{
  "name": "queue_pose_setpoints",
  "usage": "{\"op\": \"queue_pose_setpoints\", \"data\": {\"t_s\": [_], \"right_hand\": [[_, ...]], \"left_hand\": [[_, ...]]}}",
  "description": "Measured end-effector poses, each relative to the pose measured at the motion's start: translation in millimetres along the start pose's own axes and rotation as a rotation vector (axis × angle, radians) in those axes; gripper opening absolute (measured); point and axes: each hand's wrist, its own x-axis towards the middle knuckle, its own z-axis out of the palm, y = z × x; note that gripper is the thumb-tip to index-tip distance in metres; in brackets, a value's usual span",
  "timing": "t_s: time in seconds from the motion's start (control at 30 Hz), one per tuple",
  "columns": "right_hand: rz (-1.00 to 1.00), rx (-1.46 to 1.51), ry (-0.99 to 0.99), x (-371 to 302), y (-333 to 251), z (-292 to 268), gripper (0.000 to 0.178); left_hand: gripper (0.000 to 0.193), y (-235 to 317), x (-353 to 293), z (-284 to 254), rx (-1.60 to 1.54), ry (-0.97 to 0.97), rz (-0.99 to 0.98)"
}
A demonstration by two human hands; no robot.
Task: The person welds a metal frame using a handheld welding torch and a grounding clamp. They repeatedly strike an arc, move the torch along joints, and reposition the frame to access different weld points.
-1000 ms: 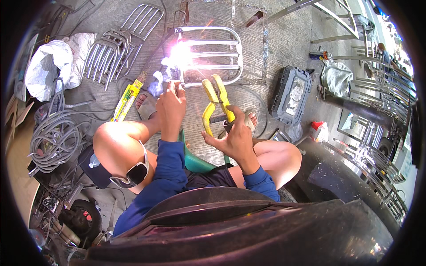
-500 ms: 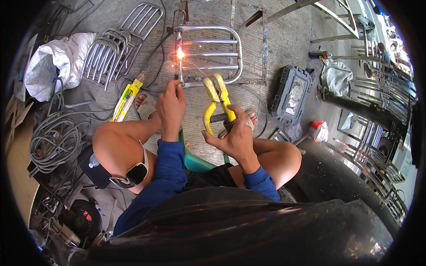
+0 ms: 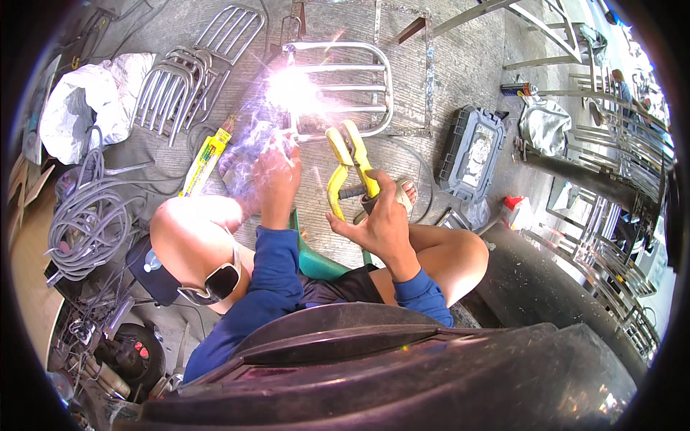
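A chromed metal rack (image 3: 356, 87) with several crossbars lies on the floor ahead. At its left side glares a white-violet welding arc (image 3: 291, 90), hiding part of the left tube. My left hand (image 3: 279, 179) is closed at the rack's near left corner, its fingertips partly veiled by smoke. My right hand (image 3: 389, 226) is wrapped round a yellow welding electrode holder (image 3: 359, 152), whose jaws point toward the rack. The thin rod between jaws and arc is hard to make out in the glare.
Several similar racks (image 3: 172, 86) are stacked at left beside a white sack (image 3: 79, 108). A yellow electrode packet (image 3: 205, 164) and coiled cable (image 3: 90, 223) lie nearer. At right are a grey case (image 3: 472, 154) and a spray can (image 3: 519, 90). Sunglasses (image 3: 221, 281) hang by my left knee.
The small orange glow has flared into a large white-violet arc with sparks, and smoke now drifts over my left hand. The holder has shifted slightly left; my hands stay nearly in place.
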Motion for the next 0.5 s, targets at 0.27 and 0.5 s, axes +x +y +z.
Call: {"op": "queue_pose_setpoints", "data": {"t_s": [0.27, 0.5], "right_hand": [[0.048, 0.012, -0.034, 0, -1, -1, 0.106], [0.104, 0.038, -0.032, -2, 1, 2, 0.102]], "left_hand": [[0.025, 3, 4, -7, -0.045, -0.065, 0.013], [0.024, 7, 2, -12, -0.021, -0.076, 0.028]]}}
